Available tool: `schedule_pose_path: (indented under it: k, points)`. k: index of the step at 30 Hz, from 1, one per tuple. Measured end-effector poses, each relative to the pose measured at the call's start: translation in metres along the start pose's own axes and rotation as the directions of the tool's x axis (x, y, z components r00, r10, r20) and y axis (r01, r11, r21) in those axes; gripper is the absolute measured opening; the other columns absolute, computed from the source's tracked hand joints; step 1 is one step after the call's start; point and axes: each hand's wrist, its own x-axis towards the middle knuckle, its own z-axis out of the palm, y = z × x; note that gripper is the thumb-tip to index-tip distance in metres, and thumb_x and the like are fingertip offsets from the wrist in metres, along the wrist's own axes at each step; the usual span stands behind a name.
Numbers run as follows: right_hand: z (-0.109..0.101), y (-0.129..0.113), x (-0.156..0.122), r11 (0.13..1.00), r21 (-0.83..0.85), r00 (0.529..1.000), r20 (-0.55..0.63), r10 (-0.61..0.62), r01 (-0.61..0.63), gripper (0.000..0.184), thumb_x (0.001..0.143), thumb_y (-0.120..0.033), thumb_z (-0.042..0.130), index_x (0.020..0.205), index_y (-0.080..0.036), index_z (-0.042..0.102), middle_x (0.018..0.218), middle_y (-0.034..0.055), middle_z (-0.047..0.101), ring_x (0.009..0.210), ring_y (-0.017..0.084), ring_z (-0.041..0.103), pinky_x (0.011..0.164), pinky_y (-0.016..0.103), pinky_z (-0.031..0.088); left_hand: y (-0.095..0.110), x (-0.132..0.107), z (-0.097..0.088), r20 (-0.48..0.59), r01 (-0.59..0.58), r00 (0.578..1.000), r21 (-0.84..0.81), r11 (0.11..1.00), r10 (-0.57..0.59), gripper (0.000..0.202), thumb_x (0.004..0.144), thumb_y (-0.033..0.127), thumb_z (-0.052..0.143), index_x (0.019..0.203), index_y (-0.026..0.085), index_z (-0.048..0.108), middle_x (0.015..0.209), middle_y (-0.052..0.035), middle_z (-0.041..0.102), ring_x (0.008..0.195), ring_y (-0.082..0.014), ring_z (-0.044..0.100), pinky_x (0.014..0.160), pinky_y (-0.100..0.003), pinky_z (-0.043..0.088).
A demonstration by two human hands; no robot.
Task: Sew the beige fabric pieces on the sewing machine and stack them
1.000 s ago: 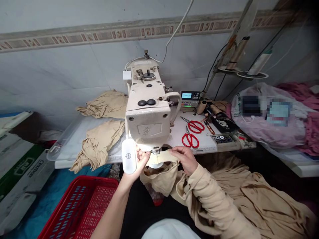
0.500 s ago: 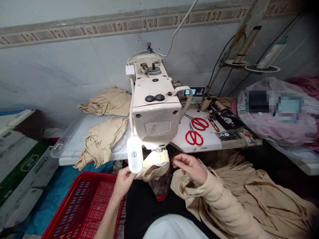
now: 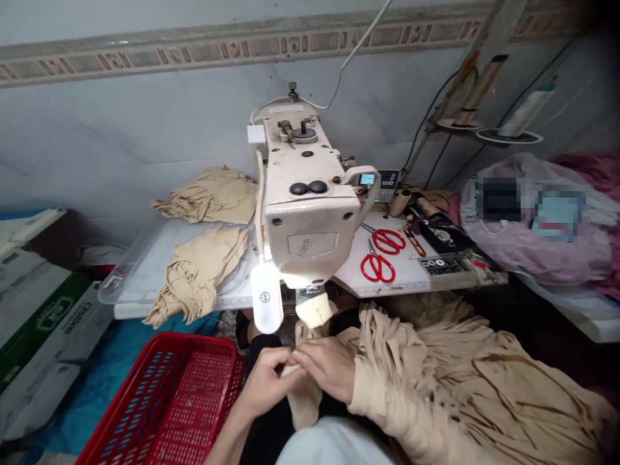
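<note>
A beige fabric piece (image 3: pixel 304 387) hangs in front of the counter edge, below the sewing machine, and is gathered between both hands over the person's lap. The left hand (image 3: pixel 266 381) and right hand (image 3: pixel 327 369) meet on it, each grip closed with fingers curled around the cloth. Above them, a pale fabric strip (image 3: pixel 314 312) sits at the machine's presser foot (image 3: pixel 310 294), though whether it joins the held piece is hard to tell. The right forearm lies along a large beige fabric heap (image 3: pixel 484 368). On the white counter (image 3: pixel 411 281) stand the sewing machine head (image 3: pixel 310 213) and its white lamp (image 3: pixel 266 298), with two pairs of red scissors (image 3: pixel 378 268) to the right and folded beige cloth (image 3: pixel 196 274) to the left. A red plastic basket (image 3: pixel 169 400) sits below left.
</note>
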Motion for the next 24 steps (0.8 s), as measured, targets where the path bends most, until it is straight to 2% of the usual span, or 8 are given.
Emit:
schedule_pose_path:
  k: [2,5,8,13,16,18,21,24]
  points:
    - [-0.013,0.010,-0.010,0.992,0.022,0.991,0.057,0.124,-0.125,0.039,0.096,-0.046,0.059,0.070,-0.019,0.072,0.059,0.0024,0.063,0.057,0.017,0.057,0.057,0.030,0.042,0.002,0.005,-0.022,0.137,0.119,0.986,-0.179,0.977,-0.095,0.037,0.082,0.045,0.077,0.064,0.014,0.067,0.061,-0.0015,0.057,0.058,-0.0132,0.051,0.056,-0.024,0.040]
    - [-0.045,0.021,-0.026,0.989,0.134,0.997,0.056,0.049,-0.056,0.039,0.082,-0.050,0.076,0.058,-0.020,0.066,0.051,-0.0011,0.051,0.052,0.015,0.047,0.052,0.031,0.033,-0.001,0.011,-0.057,0.351,0.238,0.931,-0.359,0.903,-0.106,0.050,0.068,0.059,0.084,0.063,0.012,0.069,0.061,-0.0035,0.060,0.055,-0.0116,0.050,0.053,-0.023,0.038]
    - [-0.083,0.032,-0.041,0.969,0.248,0.995,-0.097,0.018,0.007,0.044,0.085,-0.048,0.073,0.052,-0.022,0.058,0.051,0.0000,0.044,0.051,0.017,0.042,0.053,0.034,0.031,0.000,0.013,-0.085,0.379,0.252,0.920,-0.378,0.891,-0.100,0.055,0.059,0.066,0.087,0.062,0.012,0.073,0.061,-0.0059,0.063,0.055,-0.0133,0.054,0.053,-0.024,0.042]
    - [-0.115,0.054,-0.046,0.911,0.411,0.952,-0.267,0.148,-0.027,0.044,0.088,-0.047,0.069,0.054,-0.024,0.055,0.055,0.0022,0.046,0.055,0.020,0.044,0.053,0.035,0.038,0.034,0.017,-0.095,0.326,0.158,0.943,-0.264,0.952,-0.066,0.035,0.080,0.051,0.079,0.082,0.016,0.082,0.081,-0.0101,0.070,0.060,-0.0150,0.062,0.055,-0.025,0.049]
    - [-0.105,0.056,-0.031,0.957,0.266,0.954,-0.238,0.183,-0.117,0.036,0.087,-0.048,0.072,0.064,-0.021,0.066,0.063,0.0043,0.059,0.062,0.021,0.055,0.059,0.034,0.044,0.063,0.018,-0.082,0.278,-0.011,0.959,-0.172,0.985,0.059,0.026,0.088,0.043,0.074,0.089,0.018,0.084,0.097,-0.0138,0.073,0.086,-0.0236,0.071,0.077,-0.033,0.057]
    - [-0.089,0.049,-0.019,0.975,0.193,0.972,-0.184,0.148,-0.112,0.030,0.081,-0.048,0.079,0.088,-0.019,0.077,0.086,0.0084,0.072,0.079,0.025,0.064,0.071,0.034,0.050,0.075,0.018,-0.071,0.286,-0.056,0.953,-0.169,0.984,0.103,0.024,0.092,0.038,0.071,0.090,0.017,0.083,0.097,-0.0138,0.074,0.098,-0.0262,0.069,0.089,-0.036,0.054]
    - [-0.057,0.031,-0.007,0.964,0.255,0.996,0.070,0.058,-0.074,0.068,0.066,-0.050,0.091,0.124,-0.021,0.072,0.108,0.0086,0.074,0.076,0.021,0.065,0.063,0.028,0.050,0.076,0.019,-0.058,0.303,0.058,0.953,-0.207,0.977,0.008,0.031,0.095,0.041,0.066,0.090,0.014,0.080,0.078,-0.0087,0.071,0.071,-0.0181,0.065,0.066,-0.027,0.052]
    - [-0.038,0.016,-0.006,0.930,0.353,0.966,0.258,0.012,-0.106,0.048,0.075,-0.052,0.084,0.109,-0.018,0.079,0.075,0.0018,0.070,0.056,0.013,0.054,0.050,0.023,0.038,0.062,0.022,-0.051,0.304,0.186,0.946,-0.228,0.956,-0.111,0.033,0.089,0.044,0.072,0.089,0.011,0.077,0.062,-0.0017,0.062,0.051,-0.0099,0.050,0.048,-0.020,0.037]
